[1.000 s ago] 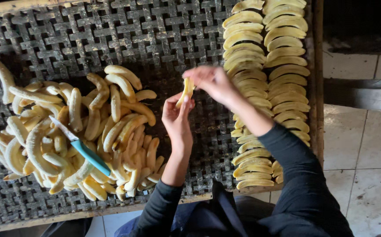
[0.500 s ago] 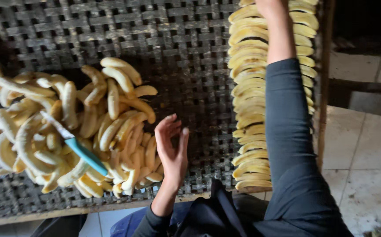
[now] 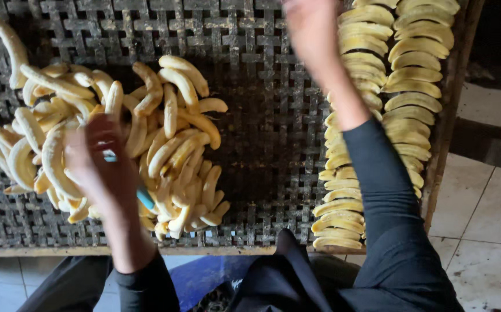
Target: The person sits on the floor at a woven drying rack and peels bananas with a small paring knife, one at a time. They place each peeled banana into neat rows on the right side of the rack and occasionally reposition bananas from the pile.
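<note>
A loose heap of peeled yellow bananas (image 3: 164,144) lies on the left of a dark woven rack (image 3: 262,115). My left hand (image 3: 97,162), blurred by motion, hovers over the heap with fingers apart, above a blue-handled knife (image 3: 144,198) lying among the bananas. My right hand (image 3: 311,26) reaches to the top edge over the rack, beside two neat rows of peeled bananas (image 3: 400,86) laid along the right side. I cannot make out whether the right hand holds anything.
The rack has a wooden frame (image 3: 452,115) along its near and right edges. Pale floor tiles (image 3: 487,231) lie to the right. A blue object (image 3: 204,277) sits under the rack near my dark clothing.
My right hand carried a banana from the middle up to the rows at the far right. My left hand moved left and down onto the heap, over the knife.
</note>
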The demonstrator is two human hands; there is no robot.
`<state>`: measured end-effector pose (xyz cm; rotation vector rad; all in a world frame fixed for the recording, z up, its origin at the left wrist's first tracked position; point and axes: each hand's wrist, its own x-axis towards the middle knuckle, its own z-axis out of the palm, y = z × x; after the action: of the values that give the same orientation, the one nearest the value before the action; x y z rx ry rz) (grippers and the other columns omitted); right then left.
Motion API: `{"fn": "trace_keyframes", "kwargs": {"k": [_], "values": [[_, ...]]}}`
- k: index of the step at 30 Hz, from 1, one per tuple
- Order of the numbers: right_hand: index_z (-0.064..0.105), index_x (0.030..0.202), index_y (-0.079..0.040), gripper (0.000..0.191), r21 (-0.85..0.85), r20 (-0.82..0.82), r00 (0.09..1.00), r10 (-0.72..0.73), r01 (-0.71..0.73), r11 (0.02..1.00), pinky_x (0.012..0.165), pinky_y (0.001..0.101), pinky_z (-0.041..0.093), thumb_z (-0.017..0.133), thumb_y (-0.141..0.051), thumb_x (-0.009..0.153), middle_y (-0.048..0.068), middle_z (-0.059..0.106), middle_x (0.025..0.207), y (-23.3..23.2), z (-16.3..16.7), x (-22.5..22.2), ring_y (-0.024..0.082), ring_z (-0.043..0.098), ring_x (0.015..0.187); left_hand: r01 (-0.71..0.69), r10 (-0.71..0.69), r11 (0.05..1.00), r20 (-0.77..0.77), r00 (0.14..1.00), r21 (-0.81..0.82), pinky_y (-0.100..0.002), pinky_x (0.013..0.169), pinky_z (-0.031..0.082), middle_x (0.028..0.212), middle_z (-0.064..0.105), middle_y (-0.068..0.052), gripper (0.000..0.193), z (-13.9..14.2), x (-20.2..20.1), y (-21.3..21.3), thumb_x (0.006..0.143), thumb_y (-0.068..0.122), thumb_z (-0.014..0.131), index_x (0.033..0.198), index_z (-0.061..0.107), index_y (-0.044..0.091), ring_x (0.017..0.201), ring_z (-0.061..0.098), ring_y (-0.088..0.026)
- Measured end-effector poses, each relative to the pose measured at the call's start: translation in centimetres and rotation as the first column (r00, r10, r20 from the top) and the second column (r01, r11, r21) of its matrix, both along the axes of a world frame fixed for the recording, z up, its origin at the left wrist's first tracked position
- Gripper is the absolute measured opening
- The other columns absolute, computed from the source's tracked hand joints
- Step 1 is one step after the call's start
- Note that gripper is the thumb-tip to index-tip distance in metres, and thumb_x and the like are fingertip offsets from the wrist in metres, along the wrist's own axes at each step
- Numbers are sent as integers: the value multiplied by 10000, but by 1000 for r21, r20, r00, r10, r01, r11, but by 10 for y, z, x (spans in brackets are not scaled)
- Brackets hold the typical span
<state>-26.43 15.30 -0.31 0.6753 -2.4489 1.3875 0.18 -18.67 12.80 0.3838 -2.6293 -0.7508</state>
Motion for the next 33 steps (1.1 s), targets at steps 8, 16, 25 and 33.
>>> {"fn": "trace_keyframes", "kwargs": {"k": [8,16,25,33], "values": [[637,1146,20,341,375,127,723,680,-669,641,678,359,592,557,-310,1105,127,696,941,-217,108,216,218,676,811,-380,375,895,69,924,232,-244,773,562,1057,646,-55,208,-16,82,-58,1143,59,663,1247,484,46,969,672,-133],[435,1244,-38,140,262,406,754,516,-637,725,384,301,407,399,-67,1111,152,597,774,-247,97,232,156,539,454,-339,359,901,-28,933,271,-236,742,561,1124,675,-82,183,-12,96,-68,1145,64,677,1280,554,48,962,687,-122],[407,1324,-7,310,-366,559,688,462,-295,882,447,237,516,504,-46,1032,42,588,837,-147,68,145,114,586,585,-19,56,996,425,903,-91,-501,951,507,1203,676,-177,425,-44,-64,-71,1015,348,747,1256,613,25,1108,611,-333],[611,1310,14,313,-549,607,648,460,-77,833,594,259,591,563,-26,1003,48,650,907,-71,61,129,94,640,658,96,122,922,515,848,-376,-538,1006,426,1280,628,-221,625,-100,-95,-67,915,430,750,1305,521,-2,1217,564,-390]]}}
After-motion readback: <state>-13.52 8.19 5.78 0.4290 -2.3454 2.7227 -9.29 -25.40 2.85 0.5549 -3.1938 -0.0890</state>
